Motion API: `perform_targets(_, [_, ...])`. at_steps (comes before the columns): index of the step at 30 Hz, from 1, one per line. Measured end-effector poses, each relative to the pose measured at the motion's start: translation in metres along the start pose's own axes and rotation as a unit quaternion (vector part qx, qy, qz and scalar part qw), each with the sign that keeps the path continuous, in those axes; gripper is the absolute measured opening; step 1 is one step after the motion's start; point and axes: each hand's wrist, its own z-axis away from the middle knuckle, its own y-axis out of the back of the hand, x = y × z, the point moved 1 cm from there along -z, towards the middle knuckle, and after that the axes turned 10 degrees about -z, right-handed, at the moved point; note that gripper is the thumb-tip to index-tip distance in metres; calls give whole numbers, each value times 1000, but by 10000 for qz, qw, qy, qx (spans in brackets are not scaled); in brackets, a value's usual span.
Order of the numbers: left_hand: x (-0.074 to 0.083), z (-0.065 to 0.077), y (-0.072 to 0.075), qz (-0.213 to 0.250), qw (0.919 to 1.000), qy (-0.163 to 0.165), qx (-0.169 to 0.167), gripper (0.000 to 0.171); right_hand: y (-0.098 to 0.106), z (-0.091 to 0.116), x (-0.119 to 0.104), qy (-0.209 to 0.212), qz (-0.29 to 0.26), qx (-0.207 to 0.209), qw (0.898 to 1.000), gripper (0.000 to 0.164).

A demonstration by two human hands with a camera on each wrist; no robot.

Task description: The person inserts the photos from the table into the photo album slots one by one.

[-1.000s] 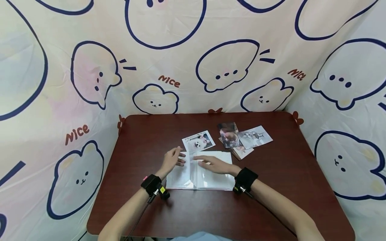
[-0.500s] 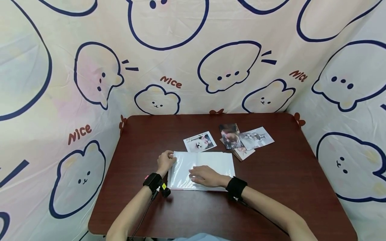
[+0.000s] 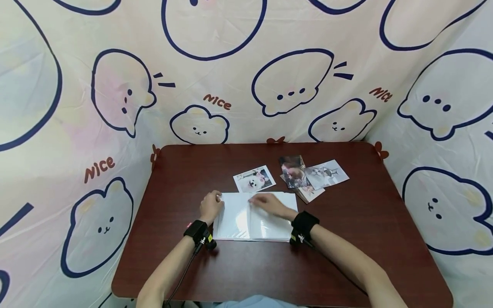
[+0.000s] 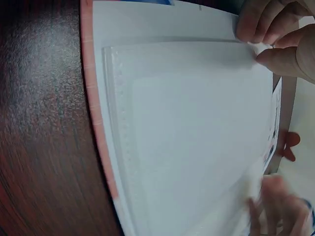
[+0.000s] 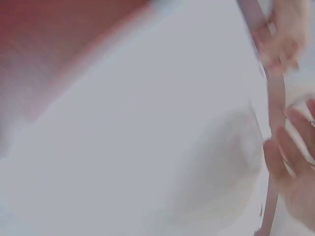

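Right hand [image 3: 271, 205] sliding toward the far edge of the open album [image 3: 231, 218]

Album is lying on the table [image 3: 250, 273], beside a photo [image 3: 254, 179]. Left hand [image 3: 210, 207] is pinching its upper-left corner; right fingers [image 5: 274, 161] are looking loose, gripping nothing visible. Clean leafing is probably depending on steadying that corner, lifting one sleeve [image 4: 187, 128].

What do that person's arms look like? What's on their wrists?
The left forearm and right forearm show no sleeves. The left grip and right grip wear no gloves. On the left is a wide black band with a pink spot, and a small black block with a yellow mark. On the right is another black band. A thin dark cable runs along each forearm.
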Motion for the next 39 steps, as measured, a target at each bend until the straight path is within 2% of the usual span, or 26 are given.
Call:
perform_targets(2, [4,2,-4,-241,9990,-306,198,26,18,-10,4,-377,-440,772,9953,26])
perform_targets(4, [9,6,-12,-476,9940,-850,494,25,36,-17,6,-797,-724,1448,9836,28])
perform_targets(6, [18,10,-22,-599,9834,-1535,760,22,52,-23,10,-1165,-557,1981,9716,28])
perform_targets(8, [28,15,-34,-784,9649,-2316,959,21,64,-27,14,-1368,-90,2308,9633,25])
perform_targets(11, [45,24,-48,-1109,9291,-3406,919,26,74,-32,23,-1495,791,2505,9532,21])
perform_targets(13, [55,30,-57,-1488,9044,-3928,747,32,75,-33,27,-1587,1097,2470,9496,21])
perform_targets(16, [67,38,-65,-1990,8761,-4373,410,39,72,-34,31,-1843,1426,2327,9442,23])
perform_targets(19, [73,43,-70,-2359,8605,-4510,219,41,67,-35,30,-2166,1545,2110,9406,28])
perform_targets(22, [73,46,-74,-2567,8562,-4481,151,41,64,-36,29,-2352,1381,1970,9417,33])
perform_targets(26, [72,47,-77,-2687,8575,-4386,79,41,65,-39,29,-2552,981,1977,9414,37])
perform_targets(32, [73,48,-78,-2625,8591,-4394,-19,42,68,-44,34,-2866,402,2200,9316,43])
perform_targets(35, [74,48,-76,-2576,8606,-4394,-10,42,67,-49,36,-2923,-41,2300,9283,38])
perform_targets(39, [75,48,-75,-2555,8613,-4391,12,41,64,-55,32,-2819,-942,2413,9238,33])
